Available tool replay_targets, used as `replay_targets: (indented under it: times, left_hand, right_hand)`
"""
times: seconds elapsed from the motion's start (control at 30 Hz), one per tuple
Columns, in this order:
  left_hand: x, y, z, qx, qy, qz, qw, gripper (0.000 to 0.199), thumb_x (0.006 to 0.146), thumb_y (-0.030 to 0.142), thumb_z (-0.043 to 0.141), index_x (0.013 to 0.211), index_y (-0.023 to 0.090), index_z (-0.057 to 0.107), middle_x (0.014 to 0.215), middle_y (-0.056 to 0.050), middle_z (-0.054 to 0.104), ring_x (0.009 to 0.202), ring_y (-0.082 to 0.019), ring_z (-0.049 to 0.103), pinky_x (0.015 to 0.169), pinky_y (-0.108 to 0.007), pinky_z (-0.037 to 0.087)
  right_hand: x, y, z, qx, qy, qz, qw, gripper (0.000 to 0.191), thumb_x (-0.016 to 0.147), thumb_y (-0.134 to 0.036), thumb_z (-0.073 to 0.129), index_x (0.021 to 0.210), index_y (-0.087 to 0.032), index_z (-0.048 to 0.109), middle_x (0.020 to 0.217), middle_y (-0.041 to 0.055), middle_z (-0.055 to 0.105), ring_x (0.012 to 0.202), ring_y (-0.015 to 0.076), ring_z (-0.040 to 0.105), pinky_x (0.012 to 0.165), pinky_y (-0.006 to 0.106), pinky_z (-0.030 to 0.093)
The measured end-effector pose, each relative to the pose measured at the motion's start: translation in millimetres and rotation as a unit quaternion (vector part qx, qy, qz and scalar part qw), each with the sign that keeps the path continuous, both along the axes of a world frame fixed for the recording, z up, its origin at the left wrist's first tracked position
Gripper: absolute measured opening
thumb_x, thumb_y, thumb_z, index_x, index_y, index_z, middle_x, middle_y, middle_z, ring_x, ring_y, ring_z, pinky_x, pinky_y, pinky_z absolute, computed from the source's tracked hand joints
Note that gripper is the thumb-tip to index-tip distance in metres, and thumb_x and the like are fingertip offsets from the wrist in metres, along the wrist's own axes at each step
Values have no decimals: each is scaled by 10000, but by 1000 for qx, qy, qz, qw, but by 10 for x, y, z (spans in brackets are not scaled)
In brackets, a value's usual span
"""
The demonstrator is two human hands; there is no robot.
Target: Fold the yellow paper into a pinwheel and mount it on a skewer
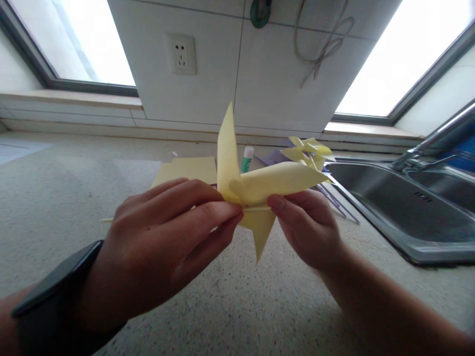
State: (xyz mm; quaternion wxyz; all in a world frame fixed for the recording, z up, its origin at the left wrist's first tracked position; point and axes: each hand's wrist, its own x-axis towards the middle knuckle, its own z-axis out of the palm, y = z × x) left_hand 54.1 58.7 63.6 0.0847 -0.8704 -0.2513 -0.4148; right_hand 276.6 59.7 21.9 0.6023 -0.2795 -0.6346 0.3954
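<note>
A yellow paper pinwheel (276,182) with curled, pointed blades is held up above the counter between both hands. My left hand (166,237), with a black band at the wrist, pinches it near its centre. A thin pale stick (257,210) runs between the fingertips of the two hands, along the paper's lower side. Its tip, or that of another stick, pokes out left of my left hand. My right hand (308,222) pinches the paper and the stick's right end between thumb and fingers. One blade points up, another right and another down. My fingers partly hide the centre.
A glue stick (247,159) with a white cap stands behind the pinwheel. Yellow paper sheets (189,169) lie to its left. More yellow pinwheels (311,152) and purple sticks (343,206) lie beside the steel sink (411,254). A wall socket (181,54) is above.
</note>
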Motion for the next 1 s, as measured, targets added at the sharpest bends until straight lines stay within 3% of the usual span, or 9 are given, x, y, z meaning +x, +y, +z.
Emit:
replay_targets:
  times: [0.33,0.5,0.7,1.0]
  left_hand:
    - [-11,-6,7,-3,5,12,1000,109,942,242,627,992,255,723,985,18,738,815,-143,679,729,-302,533]
    - [-18,2,1,18,15,13,1000,103,921,227,661,997,249,727,977,20,738,813,-139,675,706,-294,531]
    - [-7,7,-7,6,7,14,1000,124,937,249,640,1016,263,734,970,25,745,832,-146,683,720,-303,553]
    - [-12,-6,8,17,18,9,1000,107,922,256,651,977,262,743,914,13,748,765,-161,686,645,-320,581]
  right_hand:
    - [-4,-1,11,-41,-12,2,999,184,929,-370,647,1051,-305,768,944,14,745,855,173,685,728,301,582]
    - [-2,4,3,-41,3,15,999,170,937,-327,643,1056,-348,762,916,-12,741,846,161,680,709,287,576]
    - [2,-1,2,-72,-22,-6,997,213,927,-408,641,1052,-291,767,909,14,741,798,168,670,643,280,560]
    - [-16,0,11,-61,6,-3,998,159,925,-345,658,1037,-322,768,933,1,742,862,167,675,741,298,580]
